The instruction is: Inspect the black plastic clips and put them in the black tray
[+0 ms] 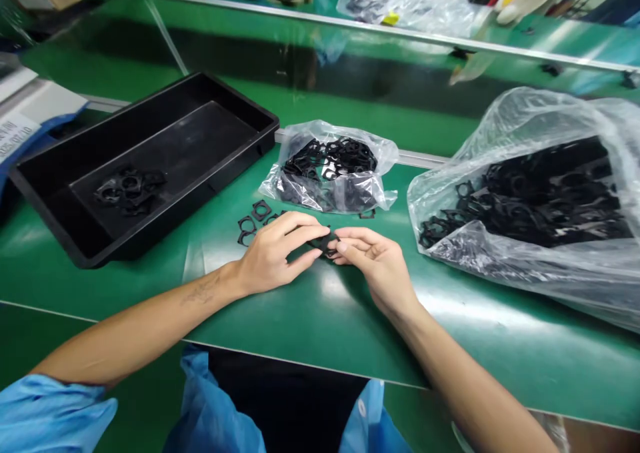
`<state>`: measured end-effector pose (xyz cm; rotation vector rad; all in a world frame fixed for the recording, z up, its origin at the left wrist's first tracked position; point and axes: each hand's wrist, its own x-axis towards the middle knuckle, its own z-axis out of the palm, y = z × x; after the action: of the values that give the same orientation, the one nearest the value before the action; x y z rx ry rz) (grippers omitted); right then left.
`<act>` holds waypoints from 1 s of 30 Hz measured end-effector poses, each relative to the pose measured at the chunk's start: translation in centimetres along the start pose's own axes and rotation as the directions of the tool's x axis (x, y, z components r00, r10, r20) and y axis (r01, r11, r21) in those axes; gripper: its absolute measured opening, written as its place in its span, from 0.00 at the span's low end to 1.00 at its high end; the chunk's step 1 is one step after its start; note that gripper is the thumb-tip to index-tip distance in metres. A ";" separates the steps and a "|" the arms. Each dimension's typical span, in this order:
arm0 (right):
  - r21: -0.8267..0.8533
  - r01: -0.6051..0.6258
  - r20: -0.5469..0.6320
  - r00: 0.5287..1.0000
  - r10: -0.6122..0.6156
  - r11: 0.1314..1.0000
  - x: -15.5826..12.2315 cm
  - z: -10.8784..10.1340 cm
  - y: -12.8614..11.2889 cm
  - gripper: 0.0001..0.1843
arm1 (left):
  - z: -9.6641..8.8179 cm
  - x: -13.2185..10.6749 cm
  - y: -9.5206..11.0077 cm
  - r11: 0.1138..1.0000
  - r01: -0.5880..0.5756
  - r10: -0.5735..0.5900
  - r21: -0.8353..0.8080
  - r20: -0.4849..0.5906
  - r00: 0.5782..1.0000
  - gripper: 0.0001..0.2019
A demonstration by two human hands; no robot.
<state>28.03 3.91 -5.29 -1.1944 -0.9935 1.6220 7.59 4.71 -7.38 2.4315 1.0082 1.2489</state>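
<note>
Between my two hands, just above the green table, is a small black plastic part (pixel 325 241), partly covered by my fingers. My right hand (pixel 373 256) pinches it from the right with thumb and fingertips. From the left, my left hand (pixel 277 250) has its thumb and fingers curved around the part's other side. Several loose black ring-shaped frames (pixel 261 209) lie on the table beyond my left hand, some partly hidden by it. Behind my hands sits an open clear plastic bag (pixel 330 196) filled with similar thin black frames.
At the left stands a long black tray (pixel 210 186) with a small heap of black parts (pixel 131 188) in it. A large clear bag (pixel 505 260) full of black parts takes up the right side. A metal-edged green ledge (pixel 350 23) runs across the back, with more bags on it.
</note>
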 end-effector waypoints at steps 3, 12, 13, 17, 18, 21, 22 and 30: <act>0.082 -0.002 -0.012 1.000 0.003 0.997 -0.1 0.1 0.0 0.21 | 0.0 0.0 0.1 1.000 -0.009 0.009 0.026 -0.015 1.000 0.12; 0.079 -0.054 0.040 0.998 0.051 0.995 -0.4 0.5 -0.1 0.17 | 0.1 0.1 0.4 0.998 -0.034 0.034 -0.048 0.002 0.999 0.12; 0.066 -0.058 0.054 0.997 0.055 0.996 -0.4 0.5 -0.1 0.17 | 0.1 0.1 0.4 0.998 -0.038 0.038 -0.054 0.005 0.999 0.12; 0.006 -0.054 0.056 0.997 0.054 0.999 -0.3 0.5 -0.1 0.17 | 0.2 0.1 0.4 0.996 -0.049 0.051 -0.075 0.020 0.999 0.12; -0.007 -0.057 0.054 0.997 0.057 0.998 -0.3 0.4 0.0 0.17 | 0.2 0.1 0.4 0.996 -0.048 0.050 -0.078 0.026 0.998 0.12; -0.057 -0.031 0.040 0.999 0.034 0.998 -0.1 0.2 0.2 0.17 | 0.4 -0.1 0.3 0.996 -0.050 0.053 -0.080 0.041 0.998 0.12; -0.091 0.003 0.021 1.000 -0.001 0.996 -0.1 0.1 0.2 0.16 | 0.5 -0.1 0.3 0.996 -0.054 0.058 -0.077 0.045 0.997 0.12; -0.097 0.036 -0.071 0.997 -0.043 0.995 -0.2 0.0 -0.2 0.14 | 0.0 0.0 0.2 1.000 -0.007 0.007 0.025 -0.002 1.000 0.11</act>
<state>28.09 3.83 -5.03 -1.2812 -1.0514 1.5042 7.70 4.59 -7.26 2.4547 1.0228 1.2479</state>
